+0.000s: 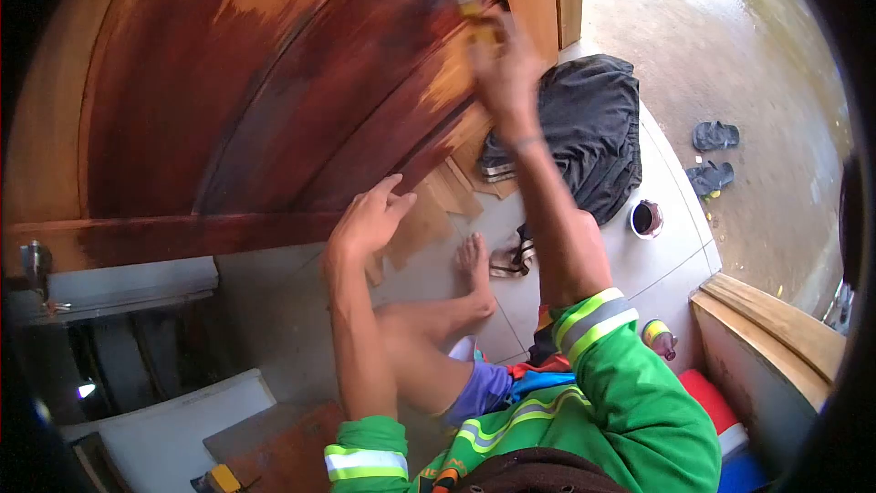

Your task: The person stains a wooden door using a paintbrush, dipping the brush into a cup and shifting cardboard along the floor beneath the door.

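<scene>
My right hand (507, 64) grips a paintbrush (471, 5) with a yellow handle and a metal ferrule, both smeared by motion. The dark bristles are against the upper right of a wooden door panel (274, 119). Much of that panel is coated in dark red-brown stain, while streaks of lighter bare wood show at the top and right. Close to the panel's lower edge, my left hand (367, 221) holds nothing, its fingers apart. Whether its fingertips touch the wood, I cannot tell.
Cardboard pieces (429, 210) lie on the tiled floor below the panel. Right of them are a black cloth (593, 132) and a cup of dark liquid (646, 219). A small bottle (659, 338) stands nearer me. Sandals (714, 137) lie outside. A wooden ledge (771, 324) is at right.
</scene>
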A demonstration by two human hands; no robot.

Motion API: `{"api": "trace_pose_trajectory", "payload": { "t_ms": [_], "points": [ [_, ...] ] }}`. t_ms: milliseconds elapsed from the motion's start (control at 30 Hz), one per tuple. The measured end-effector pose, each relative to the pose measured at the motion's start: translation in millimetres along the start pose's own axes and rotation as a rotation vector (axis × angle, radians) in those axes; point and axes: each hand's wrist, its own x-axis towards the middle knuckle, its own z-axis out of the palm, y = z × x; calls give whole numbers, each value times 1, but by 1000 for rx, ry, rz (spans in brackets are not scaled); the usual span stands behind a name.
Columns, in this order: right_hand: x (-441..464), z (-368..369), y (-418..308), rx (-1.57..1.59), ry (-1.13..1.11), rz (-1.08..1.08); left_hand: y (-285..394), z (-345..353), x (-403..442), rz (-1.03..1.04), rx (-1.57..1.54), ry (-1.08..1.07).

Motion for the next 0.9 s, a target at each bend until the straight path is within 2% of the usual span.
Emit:
{"api": "trace_pose_trajectory", "payload": {
  "t_ms": [33,100,200,233,300,367,400,433,467,500,533,633,700,800,867,900],
  "points": [
    [-23,24,-15,8,-38,-123,-5,2,6,1,36,-7],
    [-63,47,-60,-78,-351,8,-21,8,20,7,112,-22],
    [-56,12,-91,-50,-388,-20,-36,9,31,33,129,-34],
    [-39,2,-84,-28,-271,-82,-32,6,25,30,99,-2],
    [-6,-10,-76,-101,-121,-4,-17,3,10,25,42,49],
    [-3,14,-53,-155,-100,-56,-23,4,13,76,30,50],
    [-26,30,-48,-165,-129,-106,-32,7,21,128,55,56],
    [-52,39,-51,-110,-287,-23,-36,7,25,180,81,61],
    [-74,43,-58,-164,-457,12,-29,3,25,93,115,-5],
    [-86,38,-65,-43,-576,58,-22,-3,25,4,147,-74],
    [-89,30,-66,-46,-602,35,-19,-6,23,-90,179,-146],
    [-58,16,-26,19,-655,-4,-45,5,25,37,-19,-27],
    [-8,-6,-9,35,-677,259,-53,5,23,64,16,-20],
    [28,-34,18,-25,-458,198,-49,1,15,77,60,6],
    [28,-47,19,-69,-297,313,-52,3,9,55,53,4],
    [22,-45,18,-63,-224,298,-57,2,10,39,38,1]
  ]
}}
